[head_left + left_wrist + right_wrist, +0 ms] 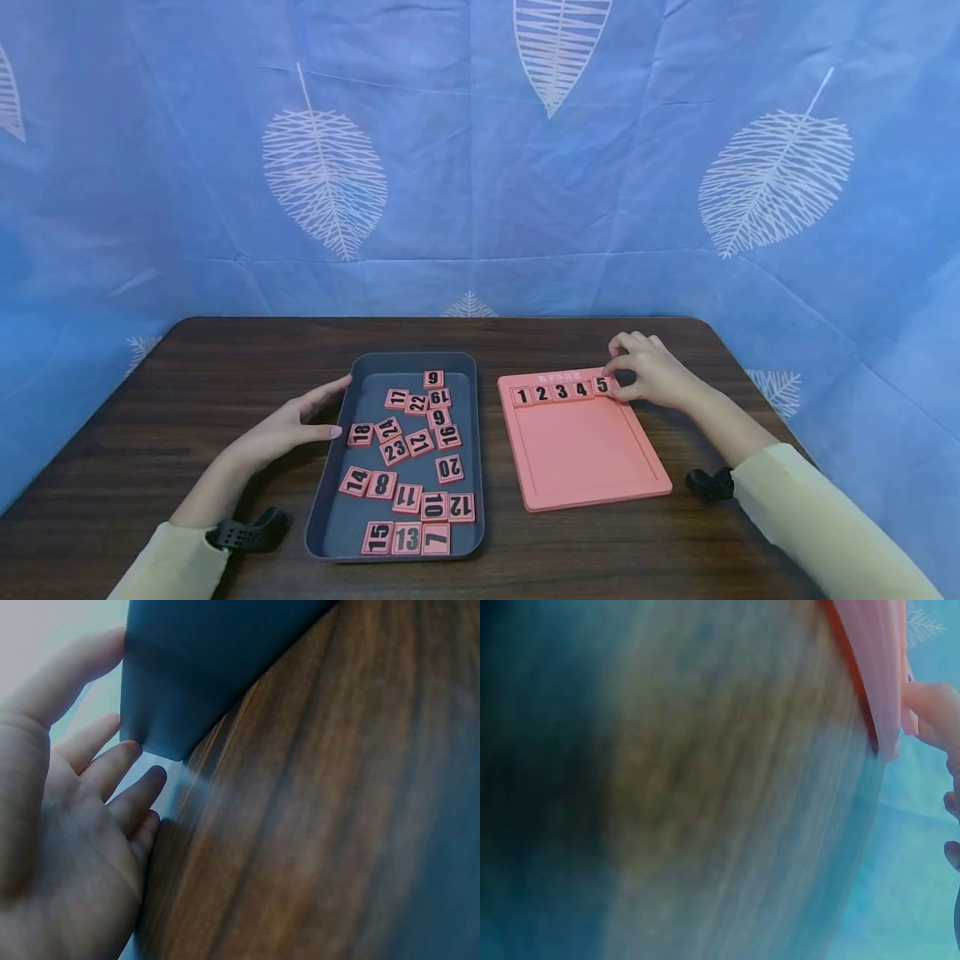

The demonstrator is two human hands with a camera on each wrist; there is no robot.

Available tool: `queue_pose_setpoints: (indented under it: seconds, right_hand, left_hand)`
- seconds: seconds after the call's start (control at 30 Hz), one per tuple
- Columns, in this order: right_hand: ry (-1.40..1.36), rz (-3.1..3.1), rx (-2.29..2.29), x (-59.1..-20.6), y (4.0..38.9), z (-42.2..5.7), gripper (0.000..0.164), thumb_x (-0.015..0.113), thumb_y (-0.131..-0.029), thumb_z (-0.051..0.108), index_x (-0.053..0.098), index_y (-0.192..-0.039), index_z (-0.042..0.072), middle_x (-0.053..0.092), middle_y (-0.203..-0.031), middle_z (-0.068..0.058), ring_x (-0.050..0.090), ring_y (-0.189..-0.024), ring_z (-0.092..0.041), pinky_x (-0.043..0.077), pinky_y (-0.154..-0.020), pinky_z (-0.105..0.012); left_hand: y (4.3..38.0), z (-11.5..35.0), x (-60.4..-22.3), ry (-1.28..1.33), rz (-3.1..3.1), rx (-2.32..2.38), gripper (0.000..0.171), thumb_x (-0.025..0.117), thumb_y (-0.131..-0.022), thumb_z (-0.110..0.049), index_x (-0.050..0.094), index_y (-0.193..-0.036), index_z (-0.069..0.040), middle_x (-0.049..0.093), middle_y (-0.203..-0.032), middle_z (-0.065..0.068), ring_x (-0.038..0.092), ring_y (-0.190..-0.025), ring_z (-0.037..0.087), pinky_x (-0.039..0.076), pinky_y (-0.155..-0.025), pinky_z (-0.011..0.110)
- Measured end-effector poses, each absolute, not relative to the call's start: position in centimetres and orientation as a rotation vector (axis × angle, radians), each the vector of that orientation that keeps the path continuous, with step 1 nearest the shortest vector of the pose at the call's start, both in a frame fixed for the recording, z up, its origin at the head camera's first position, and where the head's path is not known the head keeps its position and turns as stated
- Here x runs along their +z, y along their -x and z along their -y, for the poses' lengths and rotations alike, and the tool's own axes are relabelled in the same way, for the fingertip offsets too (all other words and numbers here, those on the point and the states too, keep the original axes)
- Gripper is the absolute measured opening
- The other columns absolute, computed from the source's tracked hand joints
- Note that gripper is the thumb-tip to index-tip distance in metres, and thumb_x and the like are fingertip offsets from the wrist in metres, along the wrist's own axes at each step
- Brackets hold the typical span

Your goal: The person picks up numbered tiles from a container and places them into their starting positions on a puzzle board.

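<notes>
My right hand pinches the pink tile numbered 5 between thumb and fingers, at the top right of a pink number board. To its left, tiles 1, 2, 3 and 4 line the board's top row. In the right wrist view, fingers meet the edge of the board. My left hand rests against the left side of a dark grey tray, thumb and fingers spread. The left wrist view shows its fingertips at the tray wall.
Inside the tray lie several loose numbered tiles, among them 20, 18 and 13, turned various ways. Tray and board stand side by side on a dark wooden table. Behind it hangs a blue leaf-patterned cloth.
</notes>
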State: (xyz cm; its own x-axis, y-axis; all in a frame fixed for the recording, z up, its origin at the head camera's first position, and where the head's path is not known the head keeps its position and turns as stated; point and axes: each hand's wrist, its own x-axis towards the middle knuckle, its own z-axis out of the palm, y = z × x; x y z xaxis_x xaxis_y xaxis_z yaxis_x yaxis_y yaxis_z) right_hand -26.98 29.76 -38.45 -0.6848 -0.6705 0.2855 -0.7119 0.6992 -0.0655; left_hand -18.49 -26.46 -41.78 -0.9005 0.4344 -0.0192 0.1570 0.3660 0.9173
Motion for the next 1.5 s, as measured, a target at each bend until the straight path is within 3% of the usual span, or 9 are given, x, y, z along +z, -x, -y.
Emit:
queue_pose_setpoints:
  seconds: [0.43, 0.83, 1.2, 1.5]
  right_hand:
    - [-1.130, 2.669, 0.188, -38.5, 26.6, -30.0, 0.027, 0.082, -0.075, 0.022, 0.077, -0.100, 0.013, 0.046, -0.098, 0.000, 0.037, -0.084, -0.019, 0.026, -0.071, -0.041]
    - [-1.103, 2.728, 0.189, -38.7, 26.0, -29.7, 0.025, 0.078, -0.081, 0.023, 0.076, -0.106, 0.016, 0.049, -0.098, 0.000, 0.038, -0.084, -0.017, 0.026, -0.073, -0.042]
    - [-1.086, 2.555, 0.351, -38.1, 24.8, -27.4, 0.028, 0.085, -0.072, 0.023, 0.078, -0.098, 0.014, 0.047, -0.097, 0.002, 0.036, -0.083, -0.015, 0.025, -0.074, -0.042]
    - [-1.104, 2.459, 0.515, -37.1, 22.9, -24.5, 0.028, 0.086, -0.071, 0.020, 0.079, -0.097, 0.016, 0.044, -0.096, 0.005, 0.038, -0.086, -0.015, 0.023, -0.075, -0.043]
  left_hand:
    - [18.5, 26.5, -41.8, -0.543, -2.390, 1.535, 0.071, 0.064, -0.093, -0.021, 0.026, -0.153, -0.017, 0.020, -0.156, 0.018, 0.011, -0.140, 0.047, 0.015, -0.099, 0.074]
    - [18.5, 26.6, -42.0, -0.546, -2.383, 1.542, 0.071, 0.064, -0.093, -0.020, 0.026, -0.153, -0.017, 0.020, -0.155, 0.018, 0.011, -0.140, 0.046, 0.016, -0.099, 0.073]
    - [18.3, 26.4, -41.9, -0.546, -2.375, 1.554, 0.071, 0.064, -0.093, -0.019, 0.026, -0.153, -0.016, 0.020, -0.155, 0.019, 0.011, -0.139, 0.047, 0.016, -0.100, 0.073]
    - [18.2, 26.3, -42.0, -0.540, -2.375, 1.564, 0.071, 0.065, -0.092, -0.019, 0.026, -0.153, -0.015, 0.020, -0.155, 0.019, 0.011, -0.140, 0.046, 0.015, -0.101, 0.071]
